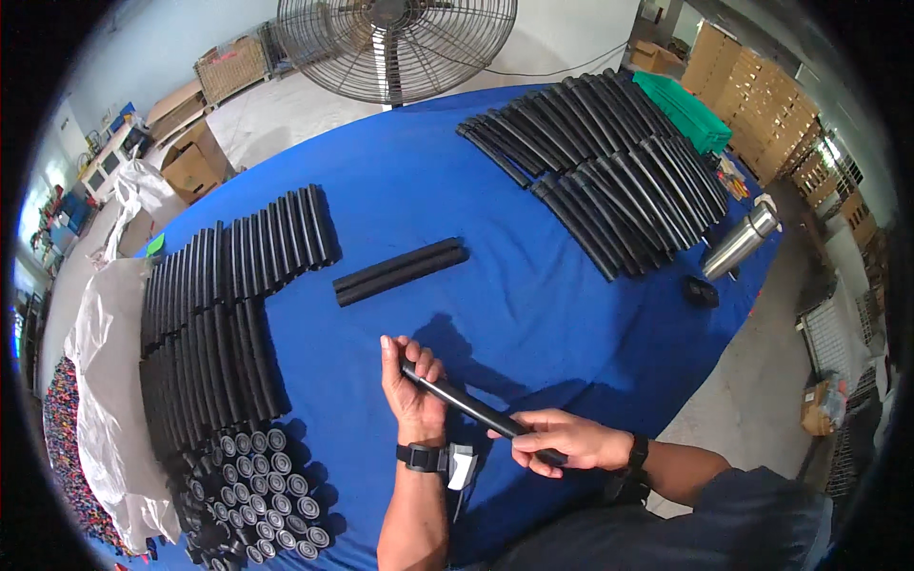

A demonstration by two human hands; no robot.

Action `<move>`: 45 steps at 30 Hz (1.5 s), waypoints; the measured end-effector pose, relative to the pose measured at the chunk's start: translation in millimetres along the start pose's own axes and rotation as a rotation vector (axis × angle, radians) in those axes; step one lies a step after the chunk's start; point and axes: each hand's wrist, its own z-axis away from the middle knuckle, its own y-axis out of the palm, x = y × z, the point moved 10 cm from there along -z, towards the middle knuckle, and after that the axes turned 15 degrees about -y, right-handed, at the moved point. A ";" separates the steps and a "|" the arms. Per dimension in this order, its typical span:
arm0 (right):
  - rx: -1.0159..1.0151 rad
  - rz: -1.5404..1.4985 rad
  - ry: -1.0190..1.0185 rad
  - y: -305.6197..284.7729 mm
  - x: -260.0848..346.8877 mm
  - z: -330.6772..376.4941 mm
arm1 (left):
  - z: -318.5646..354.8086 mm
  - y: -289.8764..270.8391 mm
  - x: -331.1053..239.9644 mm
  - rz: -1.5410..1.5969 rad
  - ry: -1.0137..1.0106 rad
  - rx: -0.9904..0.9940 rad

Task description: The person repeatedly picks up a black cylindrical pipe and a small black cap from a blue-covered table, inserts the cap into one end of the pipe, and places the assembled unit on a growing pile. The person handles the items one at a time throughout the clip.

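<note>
My left hand point(409, 381) and my right hand point(562, 440) both grip one thin black rod point(471, 406), held slanted above the blue table point(457, 190). The left hand closes on its upper left end, the right hand on its lower right end. Two black tubes point(400, 271) lie side by side in the middle of the table, beyond my hands.
Rows of black tubes point(228, 305) cover the table's left; capped tube ends point(262, 485) stack at the near left. Another large batch of tubes point(609, 162) lies far right, beside a steel flask point(741, 243) and green crate point(681, 109). A floor fan point(395, 43) stands behind.
</note>
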 end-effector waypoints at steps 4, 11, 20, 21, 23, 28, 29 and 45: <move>-0.030 0.223 -0.058 -7.9 4.1 -2.9 | 7.9 -5.1 -5.9 -0.235 0.133 -0.295; -0.065 0.578 -0.114 -10.4 14.0 -4.0 | 11.0 -5.9 -2.7 -0.244 0.123 -0.295; -0.160 1.110 -0.402 -14.2 47.9 -0.6 | 12.5 4.9 -3.6 -0.328 0.173 -0.345; -0.198 1.299 -0.550 -8.7 59.2 3.3 | 12.8 7.5 -4.9 -0.419 0.208 -0.357; -0.236 1.368 -0.646 -5.1 69.2 7.9 | 10.1 9.0 -4.7 -0.541 0.234 -0.323; 0.022 -0.253 -0.006 1.2 20.3 8.3 | 8.2 18.0 0.4 -0.594 0.167 -0.227; -0.026 -0.146 -0.021 -1.0 24.4 9.3 | 7.6 17.9 -1.2 -0.741 0.218 -0.257; -0.193 0.699 -0.133 -39.1 39.0 16.1 | 0.9 30.3 14.2 -1.040 -0.003 -0.134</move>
